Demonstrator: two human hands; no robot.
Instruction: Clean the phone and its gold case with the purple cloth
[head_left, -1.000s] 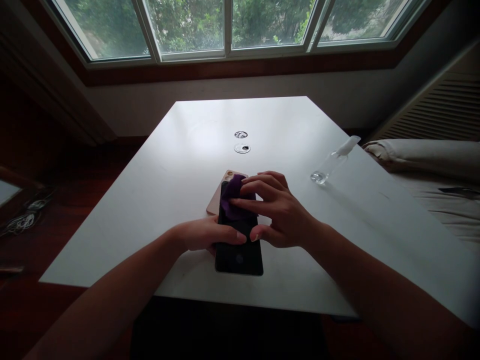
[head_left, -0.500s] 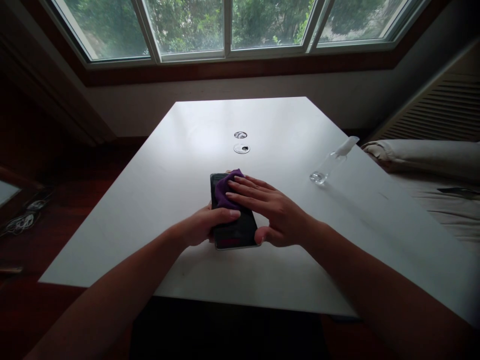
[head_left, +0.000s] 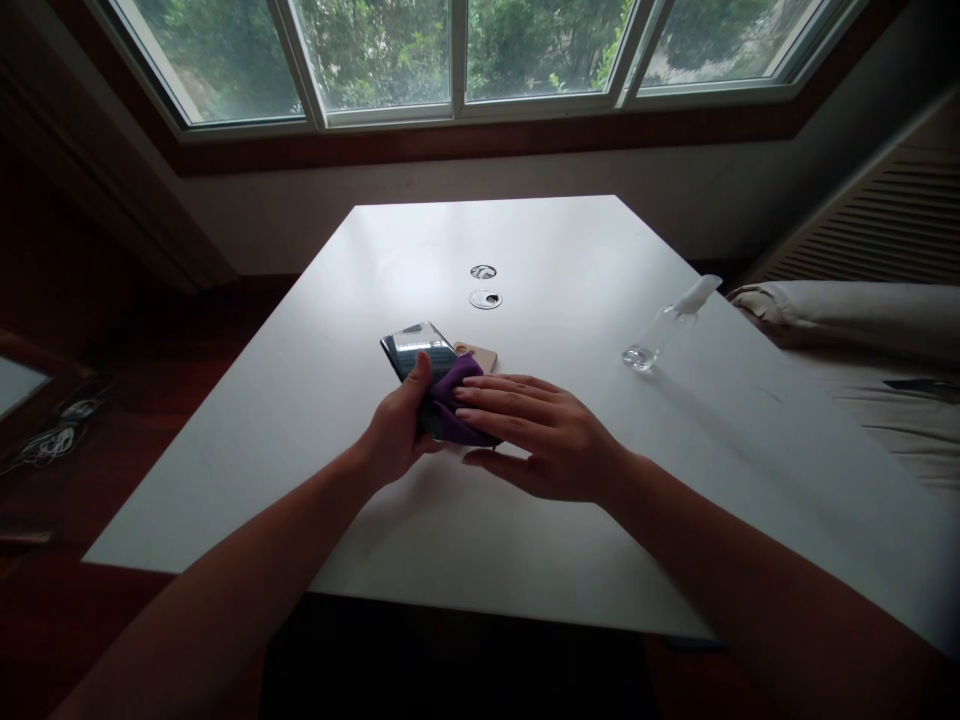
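The left hand (head_left: 394,430) grips a glossy black rectangular phone (head_left: 420,342) by its side, thumb over the glass; the right hand (head_left: 555,430) presses a soft purple fabric cloth (head_left: 459,380) onto its near end, fingers close together. The phone (probably stiff, slick and breakable, best held by its edges) is tilted over the smooth white table (head_left: 285,460), beside a pale pink phone-shaped slab (head_left: 484,356). Since half a second ago, its far end has swung left, baring more of the slab.

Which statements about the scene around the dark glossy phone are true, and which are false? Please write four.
1. The left hand holds the dark, glossy phone. True.
2. The fabric cloth under the right hand is yellow. False: it is purple.
3. The transparent spray bottle with a white top is right of both hands. True.
4. The pale pink phone is in the right hand. False: it lies on the white table.
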